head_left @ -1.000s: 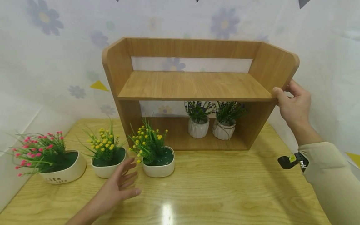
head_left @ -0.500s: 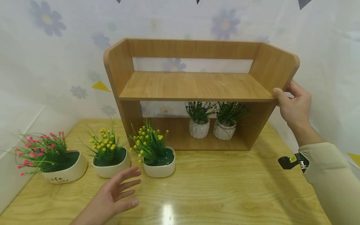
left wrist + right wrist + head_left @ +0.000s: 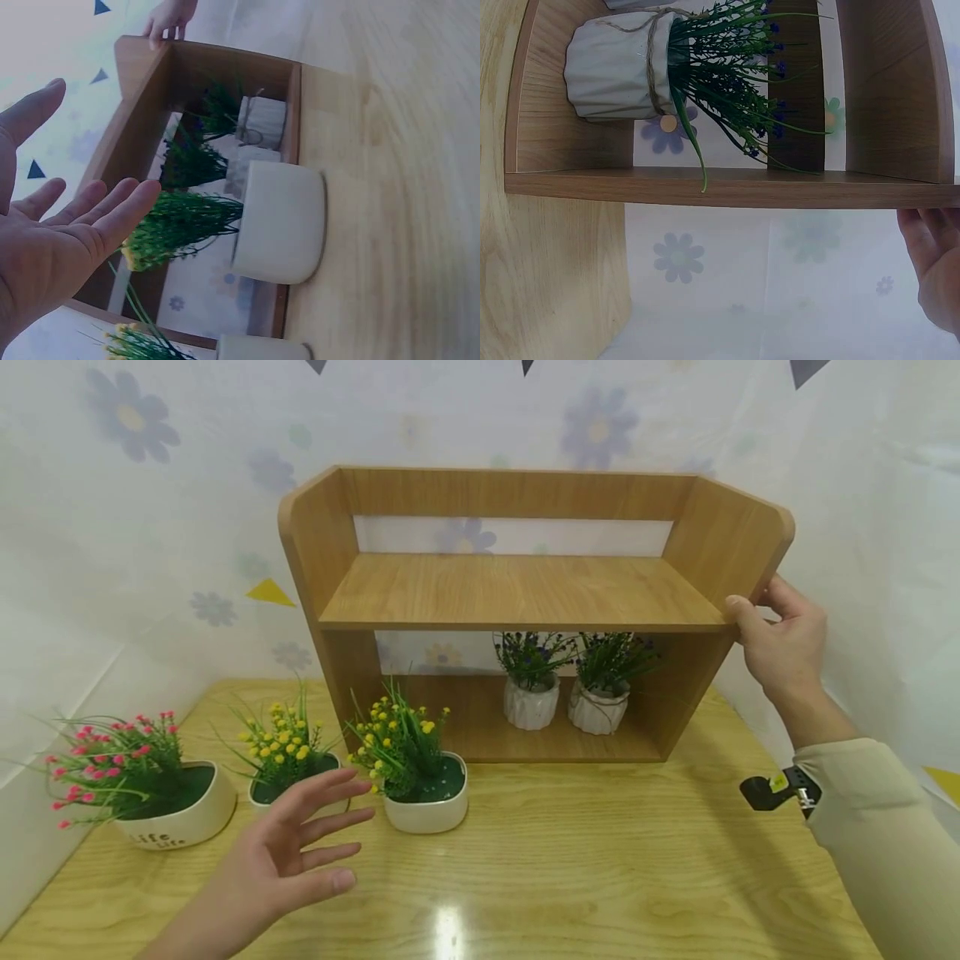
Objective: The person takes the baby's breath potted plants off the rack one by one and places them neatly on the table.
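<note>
A two-tier wooden shelf [image 3: 525, 589] stands at the back of the table. My right hand [image 3: 789, 639] grips its right side panel, thumb at the front edge and fingers around the outside. Over the table at the lower left, my left hand [image 3: 273, 847] holds nothing, its fingers spread and slightly bent. In the head view it overlaps a white pot with yellow flowers [image 3: 283, 747]. Right of that hand sits a second yellow-flowered pot [image 3: 426, 814], just before the shelf. Two ribbed white pots [image 3: 531, 702] with dark purple flowers share the lower tier.
An oval white pot [image 3: 183, 818] with pink flowers and "Life" lettering stands at the far left of the wooden table [image 3: 600, 860]. A flower-printed white sheet [image 3: 187, 527] hangs behind and at both sides. A black strap device [image 3: 780, 789] is on the right wrist.
My left hand has drawn back a little toward the lower left, away from the yellow-flowered pots, and its fingers have spread. The right hand keeps its grip on the shelf.
</note>
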A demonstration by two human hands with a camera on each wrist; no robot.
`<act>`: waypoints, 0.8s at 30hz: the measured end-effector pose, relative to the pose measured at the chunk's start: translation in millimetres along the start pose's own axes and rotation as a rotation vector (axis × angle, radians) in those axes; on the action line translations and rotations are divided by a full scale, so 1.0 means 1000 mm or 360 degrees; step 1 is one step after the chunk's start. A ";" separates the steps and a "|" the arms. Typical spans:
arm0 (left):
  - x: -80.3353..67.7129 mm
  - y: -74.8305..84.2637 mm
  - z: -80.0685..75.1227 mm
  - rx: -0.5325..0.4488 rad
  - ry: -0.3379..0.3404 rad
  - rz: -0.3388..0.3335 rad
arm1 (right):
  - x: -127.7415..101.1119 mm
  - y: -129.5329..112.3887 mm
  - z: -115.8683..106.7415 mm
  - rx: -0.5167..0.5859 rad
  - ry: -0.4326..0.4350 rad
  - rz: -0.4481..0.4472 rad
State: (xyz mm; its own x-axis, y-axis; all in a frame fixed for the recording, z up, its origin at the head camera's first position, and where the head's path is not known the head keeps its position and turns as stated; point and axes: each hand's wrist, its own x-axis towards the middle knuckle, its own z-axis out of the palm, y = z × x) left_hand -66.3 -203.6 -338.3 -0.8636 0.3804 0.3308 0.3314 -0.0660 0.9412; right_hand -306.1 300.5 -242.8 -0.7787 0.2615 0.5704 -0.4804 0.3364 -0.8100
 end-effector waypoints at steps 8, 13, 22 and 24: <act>0.020 0.024 -0.004 0.0056 0.0062 0.0132 | 0.000 0.000 -0.001 -0.0067 -0.0001 -0.0020; 0.034 0.040 -0.010 0.0076 0.0144 0.0118 | -0.001 -0.001 -0.001 -0.0070 -0.0011 -0.0015; 0.052 0.056 -0.027 0.0052 0.0337 0.0085 | -0.003 -0.002 -0.002 -0.0116 -0.0019 0.0017; 0.056 0.060 -0.031 0.0048 0.0378 0.0112 | -0.002 -0.002 -0.001 -0.0072 -0.0012 0.0030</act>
State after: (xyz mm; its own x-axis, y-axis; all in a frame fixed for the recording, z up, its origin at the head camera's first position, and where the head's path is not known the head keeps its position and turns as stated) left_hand -106.8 -215.2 -261.3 -0.9019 0.1484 0.4056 0.4019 -0.0557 0.9140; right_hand -302.9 300.4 -242.0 -0.7905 0.2610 0.5541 -0.4471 0.3724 -0.8133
